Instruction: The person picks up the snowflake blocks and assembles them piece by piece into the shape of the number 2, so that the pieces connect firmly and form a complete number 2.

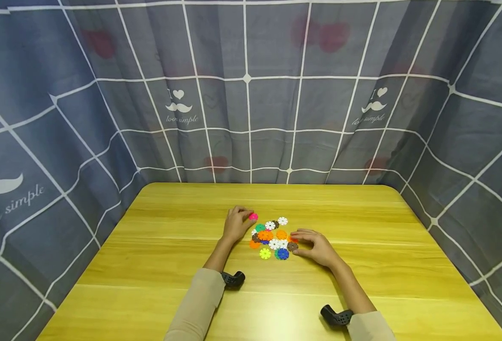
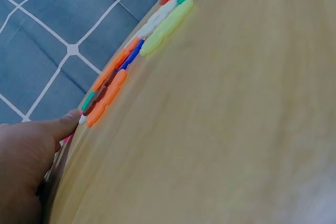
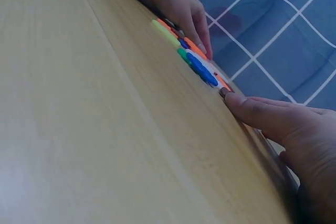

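Observation:
A loose pile of notched plastic snowflake discs lies on the wooden table, several colours overlapping. At the pile's far left is my left hand [image 1: 237, 225], its thumb and fingers spread on either side of a pink disc [image 1: 253, 216]. In the left wrist view the left thumb [image 2: 65, 124] reaches the pile's edge. My right hand [image 1: 318, 248] rests at the pile's right side, fingers spread around a brown disc [image 1: 292, 246] and a red-orange disc. The right thumb [image 3: 247, 106] touches the brown disc's edge. A blue disc [image 1: 282, 254] and a yellow disc [image 1: 265, 254] lie nearest me.
White discs [image 1: 282, 220] sit at the back of the pile, and orange discs [image 1: 265, 235] lie in its middle. The wooden table [image 1: 157, 265] runs back to a grey-blue checked curtain [image 1: 272, 104], which also hangs along both sides. Black wrist cameras are strapped to both forearms.

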`<state>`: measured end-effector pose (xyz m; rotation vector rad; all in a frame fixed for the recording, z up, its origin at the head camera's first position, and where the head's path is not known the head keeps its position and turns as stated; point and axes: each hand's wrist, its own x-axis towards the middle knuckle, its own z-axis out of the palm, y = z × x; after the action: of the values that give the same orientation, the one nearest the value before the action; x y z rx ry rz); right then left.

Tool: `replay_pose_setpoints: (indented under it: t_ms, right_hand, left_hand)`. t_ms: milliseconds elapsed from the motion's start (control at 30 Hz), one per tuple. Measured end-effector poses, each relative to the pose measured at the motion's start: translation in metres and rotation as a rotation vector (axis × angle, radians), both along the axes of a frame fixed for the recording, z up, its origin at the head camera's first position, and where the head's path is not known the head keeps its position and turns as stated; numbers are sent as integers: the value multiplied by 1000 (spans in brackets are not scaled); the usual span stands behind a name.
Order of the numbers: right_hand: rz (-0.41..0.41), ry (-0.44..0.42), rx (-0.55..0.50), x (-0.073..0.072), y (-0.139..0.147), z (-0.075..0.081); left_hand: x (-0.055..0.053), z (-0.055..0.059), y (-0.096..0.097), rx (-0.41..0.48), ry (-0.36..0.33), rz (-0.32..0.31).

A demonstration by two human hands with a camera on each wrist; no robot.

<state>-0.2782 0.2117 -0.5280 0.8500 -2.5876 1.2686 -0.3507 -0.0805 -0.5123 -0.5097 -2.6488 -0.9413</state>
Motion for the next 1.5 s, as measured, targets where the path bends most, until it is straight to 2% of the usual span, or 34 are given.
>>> replay_pose_setpoints:
  t_ms: [267, 400, 567, 700, 767, 900, 1000, 1067, 1200, 1333, 1433, 1500]
  right_hand:
    - [-6, 57, 13, 1, 0, -2]
    - [-46, 115, 25, 2, -2, -3]
    - [-111, 163, 44, 5, -6, -5]
    - [-127, 179, 27, 8, -10, -5]
    - [-130, 184, 14, 9, -13, -5]
    - [-123, 155, -37, 10, -18, -5]
    - [-102, 107, -95, 10, -21, -5]
    - [-97, 76, -134, 10, -22, -6]
    - [-129, 34, -220, 12, -26, -4]
    - [-163, 28, -364, 18, -37, 4]
    - [-149, 53, -459, 27, -50, 16]
    - [-130, 66, -487, 34, -59, 24]
  left_hand:
    - [0, -2, 0, 47, 17, -1]
    - [2, -4, 0, 100, 11, 15]
    - [11, -5, -4, 301, -22, 36]
    - [21, -5, -10, 464, -65, 60]
    - [25, -4, -13, 527, -98, 73]
    - [34, 0, -15, 709, -218, 51]
    - [40, 5, -13, 822, -297, 8]
    - [45, 8, -10, 850, -326, -35]
    - [55, 13, -1, 846, -361, -166]
    - [68, 16, 10, 828, -411, -291]
    - [77, 19, 17, 848, -469, -355]
    - [84, 23, 22, 872, -505, -382]
